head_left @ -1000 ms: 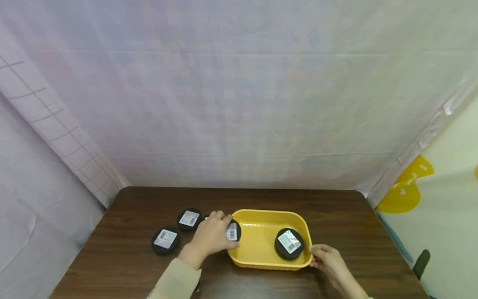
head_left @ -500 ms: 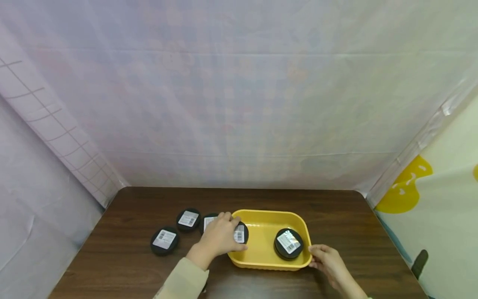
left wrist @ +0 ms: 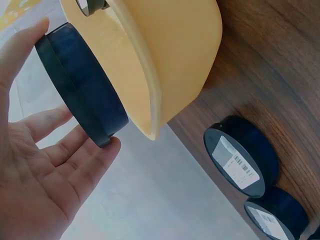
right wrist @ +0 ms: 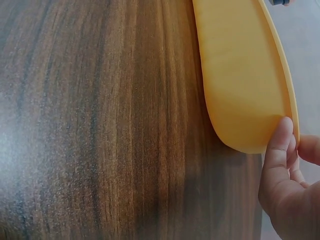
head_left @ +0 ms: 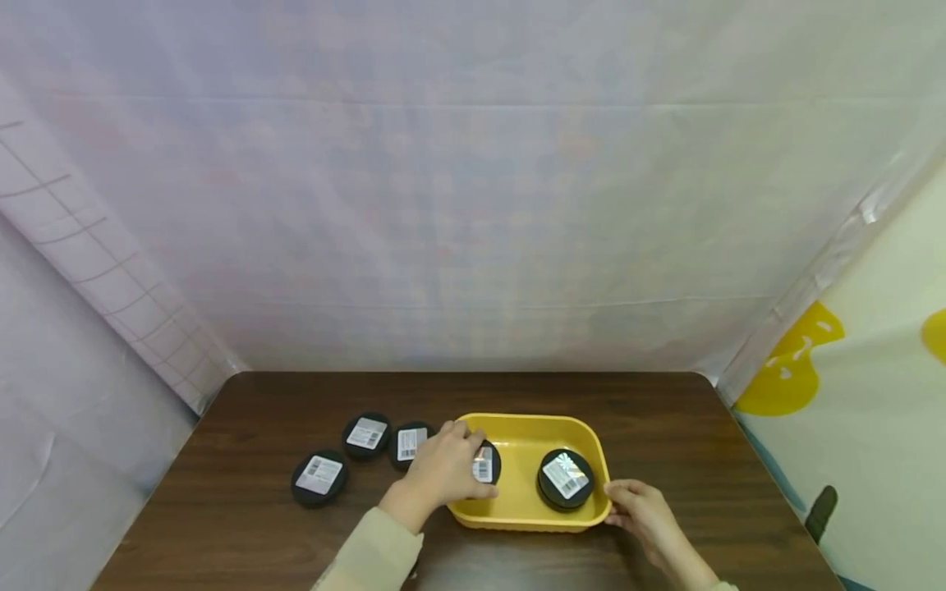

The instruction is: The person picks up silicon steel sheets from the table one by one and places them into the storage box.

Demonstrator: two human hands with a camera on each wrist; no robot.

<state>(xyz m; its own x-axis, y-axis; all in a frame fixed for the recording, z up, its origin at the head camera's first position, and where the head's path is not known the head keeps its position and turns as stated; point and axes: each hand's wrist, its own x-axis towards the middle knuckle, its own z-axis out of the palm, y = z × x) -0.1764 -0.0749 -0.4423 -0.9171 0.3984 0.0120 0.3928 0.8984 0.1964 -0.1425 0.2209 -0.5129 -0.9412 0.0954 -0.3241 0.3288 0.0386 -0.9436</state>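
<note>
My left hand (head_left: 442, 468) holds a flat round black container with a white barcode label (head_left: 484, 464) by its edge, over the left end of a yellow plastic tray (head_left: 528, 525). In the left wrist view, thumb and fingertips span opposite sides of this black container (left wrist: 82, 85), right beside the tray's rim (left wrist: 145, 75). Inside the tray, toward its right end, sits another labelled black container (head_left: 565, 480), apparently stacked on one beneath. My right hand (head_left: 641, 515) pinches the tray's right rim; the right wrist view shows thumb and fingers (right wrist: 280, 145) on either side of it.
Three more black containers lie on the dark wooden table left of the tray: one at far left (head_left: 319, 478), one behind it (head_left: 366, 435) and one near my left hand (head_left: 408, 443). A pale curtain (head_left: 473, 205) hangs behind the table. A small dark object shows below my left sleeve.
My left hand has carried its black container rightward, from the tray's left edge to over its inside. My right hand keeps its hold on the rim. The view has shifted slightly.
</note>
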